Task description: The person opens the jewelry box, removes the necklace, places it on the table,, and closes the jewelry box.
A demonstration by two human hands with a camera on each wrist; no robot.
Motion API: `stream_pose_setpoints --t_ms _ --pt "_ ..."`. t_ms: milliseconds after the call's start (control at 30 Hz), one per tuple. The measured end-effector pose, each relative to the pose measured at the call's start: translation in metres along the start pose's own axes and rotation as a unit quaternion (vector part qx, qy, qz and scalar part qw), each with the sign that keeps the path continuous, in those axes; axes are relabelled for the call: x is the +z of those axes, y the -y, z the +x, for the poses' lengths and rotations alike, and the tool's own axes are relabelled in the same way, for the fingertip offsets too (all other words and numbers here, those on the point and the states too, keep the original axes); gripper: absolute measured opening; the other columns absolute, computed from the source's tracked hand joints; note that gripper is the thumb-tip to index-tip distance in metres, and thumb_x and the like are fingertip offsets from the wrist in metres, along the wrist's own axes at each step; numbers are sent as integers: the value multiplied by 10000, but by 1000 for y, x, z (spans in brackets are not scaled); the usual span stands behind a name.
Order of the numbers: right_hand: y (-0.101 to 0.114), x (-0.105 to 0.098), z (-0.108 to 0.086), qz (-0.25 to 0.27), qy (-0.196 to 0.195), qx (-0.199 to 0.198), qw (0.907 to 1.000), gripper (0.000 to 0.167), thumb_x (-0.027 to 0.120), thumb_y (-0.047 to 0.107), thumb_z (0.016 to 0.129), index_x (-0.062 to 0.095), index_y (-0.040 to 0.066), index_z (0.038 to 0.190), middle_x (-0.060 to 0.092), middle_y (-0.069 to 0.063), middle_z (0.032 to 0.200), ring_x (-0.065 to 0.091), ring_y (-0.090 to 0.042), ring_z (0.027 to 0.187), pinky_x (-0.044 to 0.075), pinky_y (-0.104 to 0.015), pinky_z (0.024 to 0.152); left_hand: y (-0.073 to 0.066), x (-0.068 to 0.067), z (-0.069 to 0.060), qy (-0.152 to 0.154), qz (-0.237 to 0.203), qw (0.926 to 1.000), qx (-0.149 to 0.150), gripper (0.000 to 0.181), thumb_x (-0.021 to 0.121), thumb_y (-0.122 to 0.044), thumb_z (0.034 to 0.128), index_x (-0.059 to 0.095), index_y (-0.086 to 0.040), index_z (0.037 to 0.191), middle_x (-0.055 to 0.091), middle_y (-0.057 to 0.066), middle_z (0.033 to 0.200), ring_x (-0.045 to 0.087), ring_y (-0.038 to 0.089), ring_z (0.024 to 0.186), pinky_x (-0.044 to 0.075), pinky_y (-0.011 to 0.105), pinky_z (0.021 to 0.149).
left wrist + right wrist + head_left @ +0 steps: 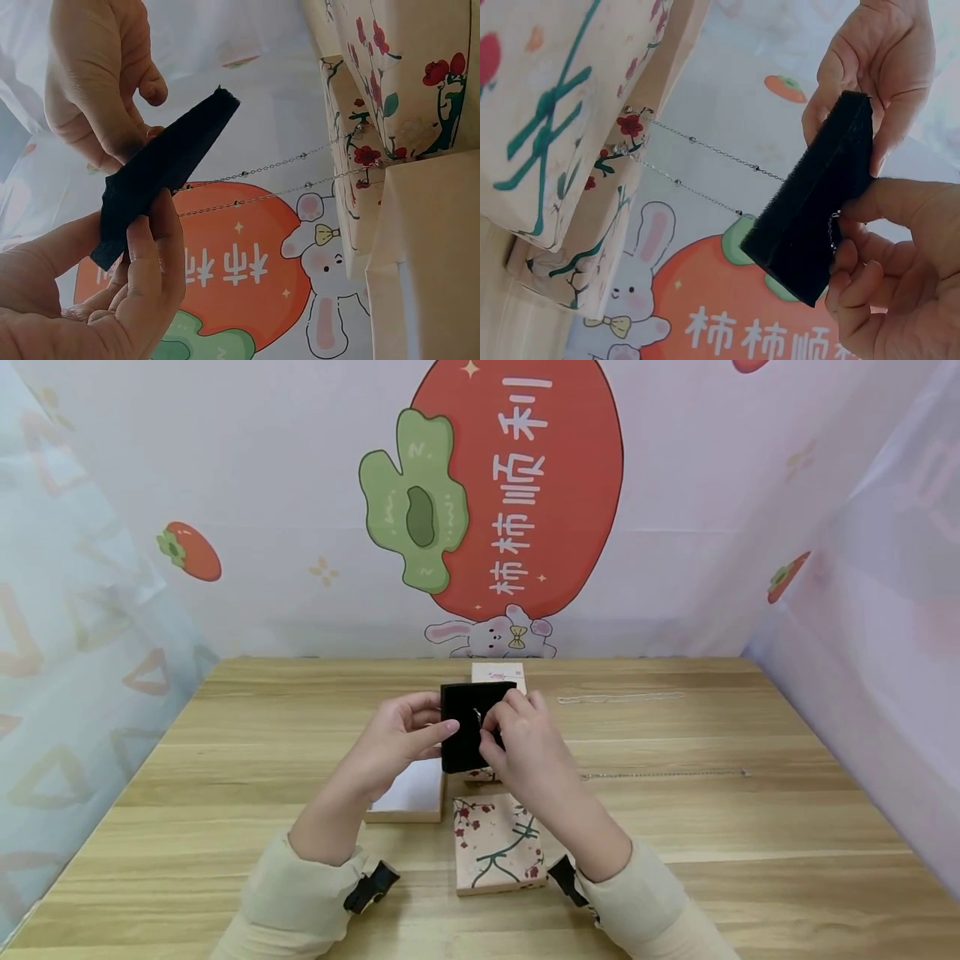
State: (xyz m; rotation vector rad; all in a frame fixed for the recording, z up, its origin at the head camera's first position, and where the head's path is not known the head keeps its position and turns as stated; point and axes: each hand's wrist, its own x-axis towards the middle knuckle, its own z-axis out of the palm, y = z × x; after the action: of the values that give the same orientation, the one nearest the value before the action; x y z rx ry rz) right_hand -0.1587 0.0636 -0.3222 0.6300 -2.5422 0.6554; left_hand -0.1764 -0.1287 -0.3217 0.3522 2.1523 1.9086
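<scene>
My left hand (405, 727) grips a square black velvety pad (461, 752) by its left edge, raised above the table and tilted up. The fingertips of my right hand (525, 735) pinch a short stretch of silver chain (833, 234) at the front of the pad. From behind the pad, two strands of thin silver necklace (238, 203) with small beads hang toward the flowered boxes. Below the hands lies a cream box lid (498, 839) with red blossoms and green strokes. The chain's part under the right fingers is hidden.
Left of the lid stands an open box (405, 816) with a white inside. A white card or box (497, 673) is behind the pad. On the table's right lie a pale thin chain (621, 697) and a silver chain (667, 774). A printed cloth (285, 468) hangs behind.
</scene>
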Motion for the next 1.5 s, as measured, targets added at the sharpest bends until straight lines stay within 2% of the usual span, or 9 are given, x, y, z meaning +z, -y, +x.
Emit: stream_pose_setpoints --t_ms 133,267,400,567,667,900,1067,1267,1500 --pt "-3 0 1 169 22 -18 9999 150 733 40 811 609 90 742 553 -7 789 438 -192 796 411 -243 645 2 0 1 91 -96 9999 -111 394 597 -82 984 534 46 1351 665 219 1242 698 103 973 582 380 896" --pt "-7 -7 4 947 302 228 9948 151 692 35 815 572 102 751 526 -3 791 431 -171 808 397 -256 670 3 -3 1 141 -136 9996 -219 430 583 -93 994 497 62 1385 630 246 1299 698 118 997 574 369 916" --pt "-15 -17 6 1905 656 537 9780 116 638 29 851 570 114 810 510 -12 837 470 -160 830 410 -265 693 3 -3 2 193 -126 9994 -272 448 588 -99 991 488 63 1396 628 245 1307 699 121 995 577 364 910" --pt "-26 -27 8 2893 910 646 9507 100 597 5 886 567 94 851 514 -29 865 510 -179 836 418 -243 655 3 -1 2 261 -18 9991 -336 421 600 -98 983 522 44 1371 666 211 1260 702 110 952 585 371 891" --pt "-31 -32 9 3298 975 679 9366 101 582 -14 898 573 77 855 536 -36 854 524 -191 847 427 -235 633 3 0 1 245 38 9990 -372 403 607 -104 979 540 34 1352 688 181 1226 698 110 940 584 384 896" --pt "-33 -38 11 3631 1177 801 9208 97 567 10 921 607 72 859 558 -38 834 532 -200 839 431 -242 627 2 2 0 360 -50 9989 -307 386 615 -94 972 566 31 1334 710 156 1191 700 112 937 587 388 886" --pt "-34 -37 11 3885 1264 757 9096 99 548 1 935 604 36 861 553 -47 841 532 -191 846 464 -262 697 2 4 -1 434 -56 9987 -275 372 614 -92 972 579 31 1322 709 172 1189 703 120 938 587 394 882" --pt "-34 -39 10 4180 1344 659 8960 102 526 1 946 586 14 865 523 -44 840 509 -198 915 429 -325 804 2 5 -1 454 -11 9986 -261 351 621 -99 967 602 28 1293 720 173 1163 710 126 933 587 411 887" --pt "-35 -41 10 4357 1377 621 8873 93 535 21 958 585 2 882 510 -17 830 499 -179 886 421 -303 778 3 5 0 563 -76 9981 -253 370 615 -109 962 599 24 1308 726 163 1154 721 129 914 589 409 876"
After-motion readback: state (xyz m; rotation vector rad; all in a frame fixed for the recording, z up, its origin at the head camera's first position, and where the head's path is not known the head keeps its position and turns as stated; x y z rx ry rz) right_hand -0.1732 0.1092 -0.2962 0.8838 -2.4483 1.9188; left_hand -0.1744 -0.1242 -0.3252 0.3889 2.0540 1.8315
